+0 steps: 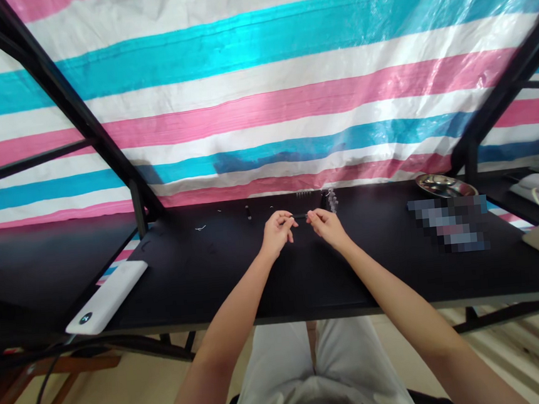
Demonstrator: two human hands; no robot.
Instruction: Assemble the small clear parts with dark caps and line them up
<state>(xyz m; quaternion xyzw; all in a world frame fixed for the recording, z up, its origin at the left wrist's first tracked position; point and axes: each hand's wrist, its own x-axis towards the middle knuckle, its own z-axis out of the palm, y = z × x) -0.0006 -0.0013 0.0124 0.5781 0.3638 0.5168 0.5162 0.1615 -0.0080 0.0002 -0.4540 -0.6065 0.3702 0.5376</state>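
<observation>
Over the black table, my left hand (279, 231) pinches one end of a thin dark strip (300, 216). The other end is between the closed fingertips of my right hand (325, 225). The strip stretches level between the two hands; its exact kind is too small to tell. Just behind my right hand stand a small black object (325, 200) and a clear, knobbly piece (333, 201). A row of small pale pieces (303, 194) lies at the table's back edge, beyond my hands.
A white power bank (108, 298) lies at the table's left edge. A small dark piece (248, 212) and white scraps (200, 227) lie left of my hands. At the back right is a round metal dish (445, 185), with a blurred-out item (448, 224) in front.
</observation>
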